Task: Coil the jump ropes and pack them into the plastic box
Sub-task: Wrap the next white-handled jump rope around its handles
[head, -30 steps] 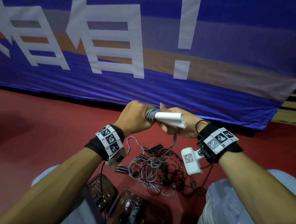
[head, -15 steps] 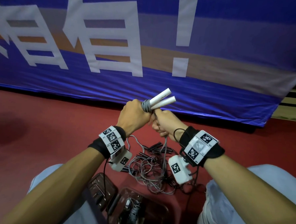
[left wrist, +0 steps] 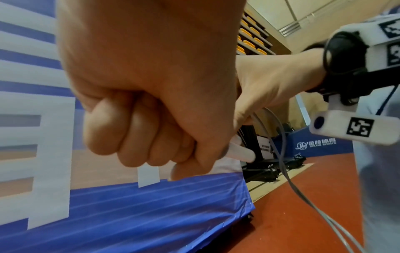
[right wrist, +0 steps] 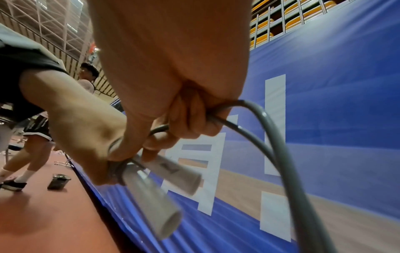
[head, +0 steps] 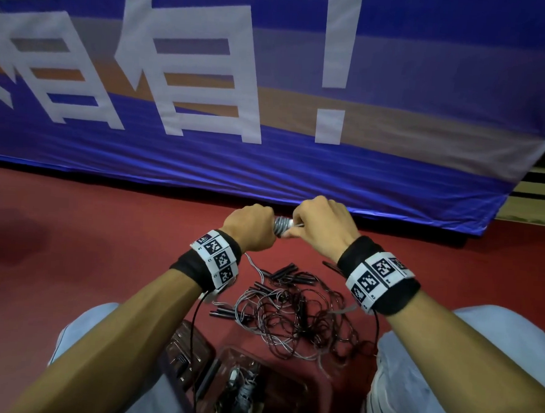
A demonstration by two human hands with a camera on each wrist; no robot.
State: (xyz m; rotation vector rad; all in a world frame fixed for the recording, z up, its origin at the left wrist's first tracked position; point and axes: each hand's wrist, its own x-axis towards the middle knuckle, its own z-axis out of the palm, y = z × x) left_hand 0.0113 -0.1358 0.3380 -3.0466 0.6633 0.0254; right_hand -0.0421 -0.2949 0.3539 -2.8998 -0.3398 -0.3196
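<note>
While both hands grip, white handles stay mostly hidden.

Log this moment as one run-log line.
step: winding grey rope round white handles | left hand: grips wound bundle | right hand: pinches rope | floor pile: tangled | box: partly filled

Blue banner with white characters stands on red floor.

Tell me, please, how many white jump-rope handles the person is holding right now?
2. Both white handles lie side by side in the right wrist view: one nearer the camera, the other just behind it. The left hand grips their wrapped ends; the right hand holds the grey cord.
</note>
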